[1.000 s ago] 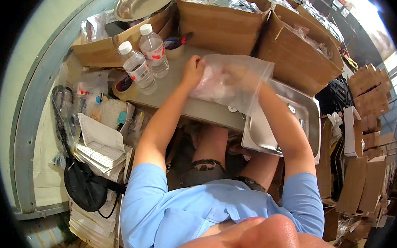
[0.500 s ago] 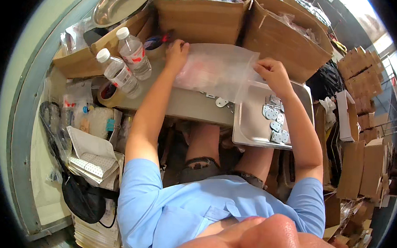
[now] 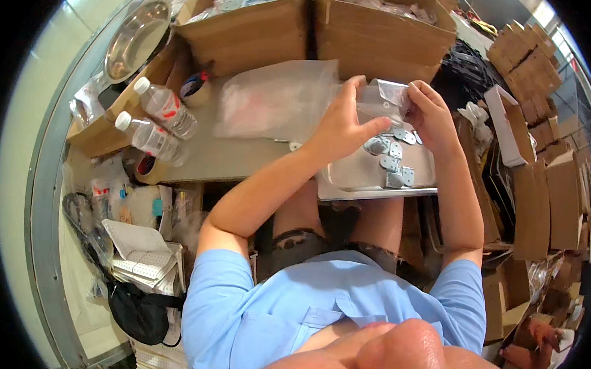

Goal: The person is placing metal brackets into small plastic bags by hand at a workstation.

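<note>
A small clear plastic bag point(image 3: 386, 96) is held up over the metal tray point(image 3: 348, 184). My right hand point(image 3: 434, 115) pinches the bag at its right edge. On the bag's other side is my left hand point(image 3: 344, 121), thumb spread away from the fingers; whether it touches the bag is hard to tell. Several grey metal plates with holes point(image 3: 394, 164) lie in the tray below my hands. Left of my left hand, a large translucent plastic bag point(image 3: 263, 104) with something pinkish inside lies flat on the table.
Two clear bottles point(image 3: 154, 135) and a tape roll point(image 3: 152, 170) stand at the left. Cardboard boxes point(image 3: 381, 40) filled with bagged parts line the back. A metal bowl point(image 3: 137, 42) sits far left. Flattened cartons point(image 3: 532, 208) crowd the right side.
My left hand has let go of the large bag and moved right, over the tray. My right hand has left that bag's right edge and now holds the small clear bag. The view has shifted.
</note>
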